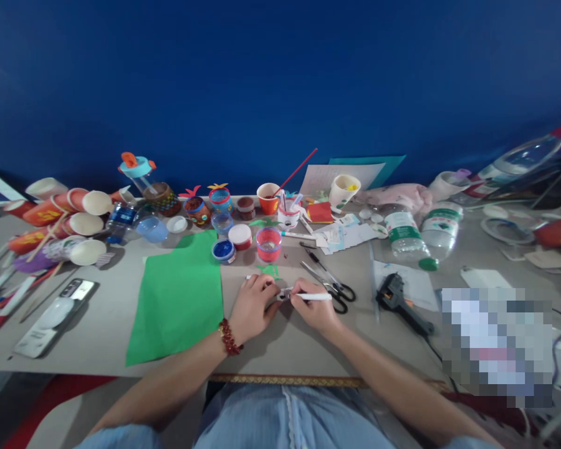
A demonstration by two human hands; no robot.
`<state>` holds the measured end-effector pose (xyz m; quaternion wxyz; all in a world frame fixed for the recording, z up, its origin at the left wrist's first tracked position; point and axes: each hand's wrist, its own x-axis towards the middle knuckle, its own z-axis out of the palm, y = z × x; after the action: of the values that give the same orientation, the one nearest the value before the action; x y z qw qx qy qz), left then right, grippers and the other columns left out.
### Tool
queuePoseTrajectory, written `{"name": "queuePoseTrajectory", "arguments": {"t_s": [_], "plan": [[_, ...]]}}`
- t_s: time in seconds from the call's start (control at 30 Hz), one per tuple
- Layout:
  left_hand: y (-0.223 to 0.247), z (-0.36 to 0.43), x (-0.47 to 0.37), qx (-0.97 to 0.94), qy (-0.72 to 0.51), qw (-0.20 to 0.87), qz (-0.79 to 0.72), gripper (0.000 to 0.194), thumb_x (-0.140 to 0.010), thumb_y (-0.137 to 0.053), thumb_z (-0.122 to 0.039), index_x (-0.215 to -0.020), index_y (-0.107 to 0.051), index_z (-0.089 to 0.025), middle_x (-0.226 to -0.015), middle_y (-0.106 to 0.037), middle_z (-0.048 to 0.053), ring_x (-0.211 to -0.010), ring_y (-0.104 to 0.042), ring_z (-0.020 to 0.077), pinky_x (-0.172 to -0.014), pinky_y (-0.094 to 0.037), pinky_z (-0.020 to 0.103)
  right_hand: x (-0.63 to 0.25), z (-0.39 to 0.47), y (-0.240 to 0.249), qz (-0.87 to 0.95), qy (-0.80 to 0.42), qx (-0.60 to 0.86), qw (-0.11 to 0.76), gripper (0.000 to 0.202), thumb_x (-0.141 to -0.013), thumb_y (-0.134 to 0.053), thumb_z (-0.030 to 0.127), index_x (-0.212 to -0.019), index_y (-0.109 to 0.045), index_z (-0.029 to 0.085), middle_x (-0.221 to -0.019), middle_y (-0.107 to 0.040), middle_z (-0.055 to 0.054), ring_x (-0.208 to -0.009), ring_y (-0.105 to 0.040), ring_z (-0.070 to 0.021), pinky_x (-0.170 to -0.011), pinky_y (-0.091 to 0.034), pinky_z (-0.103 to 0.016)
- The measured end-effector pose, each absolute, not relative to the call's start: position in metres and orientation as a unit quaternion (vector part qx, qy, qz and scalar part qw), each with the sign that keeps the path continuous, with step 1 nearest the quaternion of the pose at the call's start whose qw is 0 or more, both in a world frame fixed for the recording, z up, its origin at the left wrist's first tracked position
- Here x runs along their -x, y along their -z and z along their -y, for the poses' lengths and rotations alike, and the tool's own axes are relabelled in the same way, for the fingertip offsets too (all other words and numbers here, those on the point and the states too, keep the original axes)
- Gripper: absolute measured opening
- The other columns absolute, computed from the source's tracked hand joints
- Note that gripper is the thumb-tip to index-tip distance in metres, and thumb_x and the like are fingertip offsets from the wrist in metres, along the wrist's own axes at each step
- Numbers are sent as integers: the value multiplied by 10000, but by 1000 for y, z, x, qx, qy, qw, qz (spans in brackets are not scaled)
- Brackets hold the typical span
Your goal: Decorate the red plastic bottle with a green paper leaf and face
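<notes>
My right hand (315,310) grips a white marker pen (320,297), its body pointing off to the right and its tip end toward my left hand. A red beaded bracelet circles the wrist of my left hand (256,305), whose fingers pinch a small whitish piece with dark marks (285,292); what it is I cannot make out. Both hands rest close together at the middle of the table. Just beyond them lies a green paper cut-out (270,270). Black-handled scissors (339,294) lie right of my right hand, and a green paper sheet (182,299) is left of my left hand.
Paint jars, including a blue one (224,251), and decorated cups stand behind my hands. A black glue gun (402,302) with a cord and plastic bottles (404,232) are at right. Stacked paper cups (70,209) and a phone (56,317) lie at left.
</notes>
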<state>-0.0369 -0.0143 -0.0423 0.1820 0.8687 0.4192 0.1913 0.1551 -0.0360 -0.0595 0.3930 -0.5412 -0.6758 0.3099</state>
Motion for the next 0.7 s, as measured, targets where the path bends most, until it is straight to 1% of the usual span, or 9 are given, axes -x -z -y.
{"name": "queuePoseTrajectory", "arguments": {"t_s": [0.43, 0.7], "plan": [[42, 14, 37, -869, -190, 182, -419, 136, -869, -565, -298, -967, -622, -223, -1073, -579, 71, -962, -510, 248, -831, -421, 395, -155, 37, 61, 683, -305, 536, 390, 117, -769, -500, 163, -663, -503, 214, -573, -484, 44, -520, -435, -126, -533, -311, -234], [42, 14, 37, -870, -188, 184, -418, 146, -873, -554, -297, -982, -620, -226, -1081, -574, 71, -968, -507, 250, -839, -419, 395, -156, 36, 61, 685, -308, 530, 393, 115, -778, -497, 168, -673, -512, 212, -584, -506, 37, -531, -452, -129, -537, -329, -234]]}}
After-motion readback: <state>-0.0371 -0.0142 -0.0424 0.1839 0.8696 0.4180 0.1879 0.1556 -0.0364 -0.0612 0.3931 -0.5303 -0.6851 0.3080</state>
